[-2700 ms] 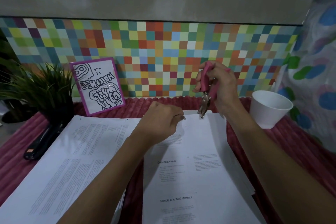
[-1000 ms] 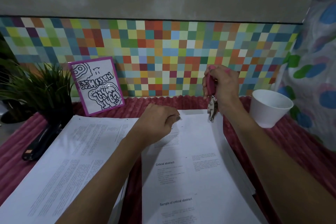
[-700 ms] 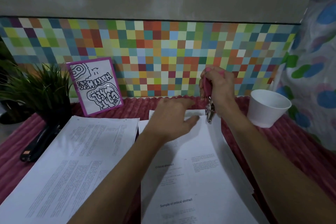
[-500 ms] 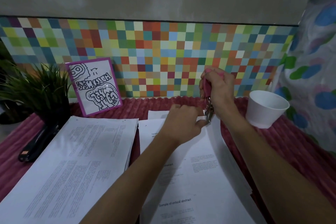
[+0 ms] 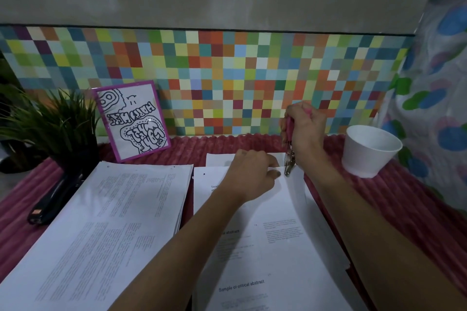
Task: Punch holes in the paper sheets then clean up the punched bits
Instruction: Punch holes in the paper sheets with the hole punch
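Observation:
My right hand [image 5: 307, 129] grips a pink-handled hole punch [image 5: 289, 159] upright, its metal jaws at the top right corner of the right paper stack [image 5: 273, 247]. My left hand [image 5: 250, 174] pinches the top sheet's upper edge just left of the jaws and lifts it a little. The sheet under it shows a punched hole near its top left corner. A second, thicker stack of printed sheets [image 5: 106, 235] lies to the left with small holes along its top edge. No loose punched bits can be made out.
A white paper cup [image 5: 370, 151] stands at the right on the ribbed red table cover [image 5: 404, 197]. A black stapler [image 5: 54, 197] lies at the left beside a potted plant [image 5: 50, 124]. A framed drawing [image 5: 131, 120] leans against the mosaic wall.
My left hand left the middle of the sheet, reached to its top edge and took hold of it next to the punch. The punch dropped slightly and its handles closed.

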`<state>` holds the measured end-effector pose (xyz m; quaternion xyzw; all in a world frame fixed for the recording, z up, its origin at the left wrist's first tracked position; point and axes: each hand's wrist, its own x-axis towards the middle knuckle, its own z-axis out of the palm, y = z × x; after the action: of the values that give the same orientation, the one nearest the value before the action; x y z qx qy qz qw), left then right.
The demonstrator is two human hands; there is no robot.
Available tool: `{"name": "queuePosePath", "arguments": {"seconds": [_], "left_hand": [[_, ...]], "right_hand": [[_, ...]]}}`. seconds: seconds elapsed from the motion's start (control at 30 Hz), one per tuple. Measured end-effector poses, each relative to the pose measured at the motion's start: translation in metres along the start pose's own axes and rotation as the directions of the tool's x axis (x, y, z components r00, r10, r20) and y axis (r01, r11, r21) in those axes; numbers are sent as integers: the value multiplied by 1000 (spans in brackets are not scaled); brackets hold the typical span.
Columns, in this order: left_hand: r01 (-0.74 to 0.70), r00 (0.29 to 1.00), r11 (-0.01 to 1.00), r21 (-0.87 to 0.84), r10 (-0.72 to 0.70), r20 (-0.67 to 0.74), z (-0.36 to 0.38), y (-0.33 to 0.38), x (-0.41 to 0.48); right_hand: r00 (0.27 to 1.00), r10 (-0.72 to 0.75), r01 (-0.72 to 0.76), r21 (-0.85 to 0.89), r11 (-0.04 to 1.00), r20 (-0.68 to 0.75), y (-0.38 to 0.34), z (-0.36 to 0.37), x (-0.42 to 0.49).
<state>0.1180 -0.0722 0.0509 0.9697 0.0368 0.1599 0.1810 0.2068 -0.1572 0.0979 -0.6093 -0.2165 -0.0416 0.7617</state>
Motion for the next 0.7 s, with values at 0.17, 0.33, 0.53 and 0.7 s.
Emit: {"name": "queuePosePath", "arguments": {"seconds": [0.17,0.33,0.53,0.7], "left_hand": [[-1,1000,999,-50,0,-26,2,1,-4],[-36,997,997,-74,30,-78,-3,2,-2],[-41,990,999,-35,36,-137,-4,2,-1],[-28,986,1000,-8,26,-166,-8,3,-2]], "right_hand": [[1000,22,-22,16,1000,17,-2,0,-1],[984,125,-140,117,983,123,-8,-6,6],[966,195,-221,149,964,167,-13,-1,9],[972,160,-190,173,966,173,-13,2,5]]}}
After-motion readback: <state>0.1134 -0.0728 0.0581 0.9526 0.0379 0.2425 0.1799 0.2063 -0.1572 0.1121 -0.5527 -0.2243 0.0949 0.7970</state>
